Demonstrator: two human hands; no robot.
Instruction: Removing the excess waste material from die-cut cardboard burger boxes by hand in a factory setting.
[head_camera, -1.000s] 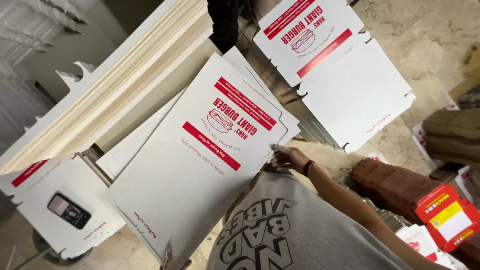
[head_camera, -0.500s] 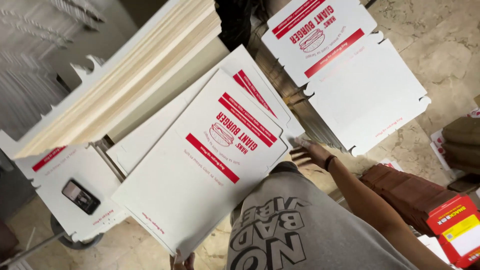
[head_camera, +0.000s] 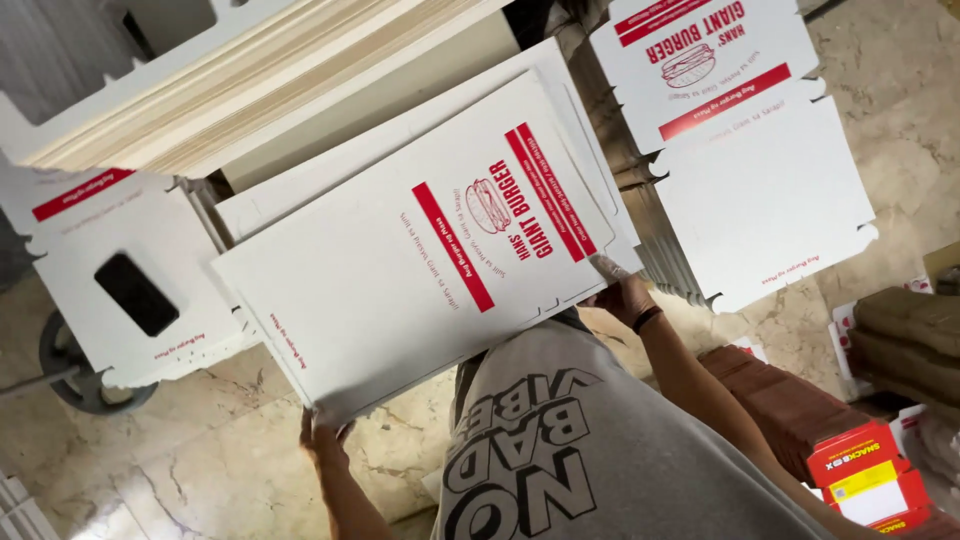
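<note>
Left hand (head_camera: 322, 432) and right hand (head_camera: 626, 296) pinch flat white box sheet (head_camera: 400, 270) by far corners. Sheet big, bendy; could sag, slip.

Tall stack of cream flat sheets (head_camera: 250, 95) at the table's far edge; black phone (head_camera: 136, 294) on a blank; red cartons (head_camera: 865, 475) on marble floor (head_camera: 190, 460).

White flat carton (head_camera: 400, 270) with red bars and a red burger drawing; grey shirt (head_camera: 600, 450) below it, black lettering; red-and-yellow boxes (head_camera: 865, 480) right of the shirt; beige marbled floor (head_camera: 200, 460)
</note>
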